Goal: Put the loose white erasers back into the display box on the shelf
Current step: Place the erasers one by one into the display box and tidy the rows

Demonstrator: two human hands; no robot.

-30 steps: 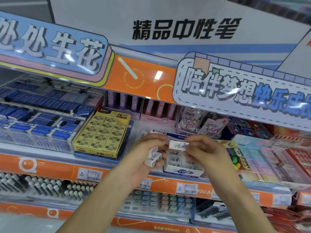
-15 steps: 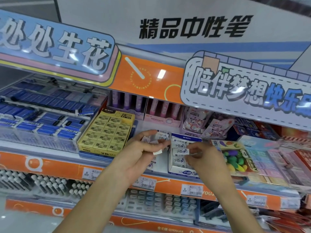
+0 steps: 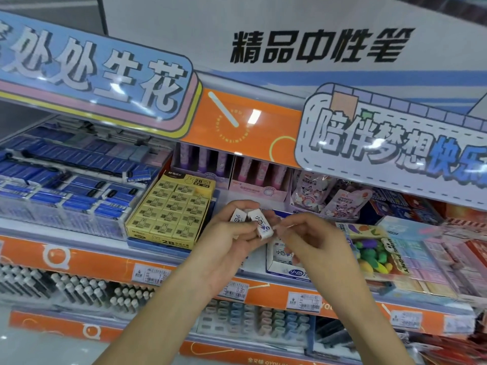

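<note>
Left hand [image 3: 232, 238] is raised in front of the shelf, fingers curled round two small white rectangular erasers w/ blue print: one [image 3: 261, 225] lies across the fingertips, tilted, label up, and a second [image 3: 238, 215] sits just behind it, touching, mostly hidden by the thumb and forefinger. Right hand [image 3: 313, 241] is just beside, to the right, fingers bent and loosely curled, forefinger tip near the front eraser's right edge; can't tell if it touches or pinches anything, since that spot is blurred. Below and behind both hands sits the white cardboard display box w/ blue trim [image 3: 283, 267], on the orange-edged shelf [image 3: 105, 262]; rows of the same white erasers show inside it, partly covered by the right hand. Left of the box, w/ bare shelf between them, is a yellow cardboard tray of 2B erasers w/ rabbit print [image 3: 171, 212], full. Further left, clear bins of blue-wrapped packs [image 3: 66, 196]. Right of the box, a clear pack of coloured fruit-shaped erasers [image 3: 374, 251]. White price tags [image 3: 235, 289] are clipped along the shelf's front strip under the hands.
</note>
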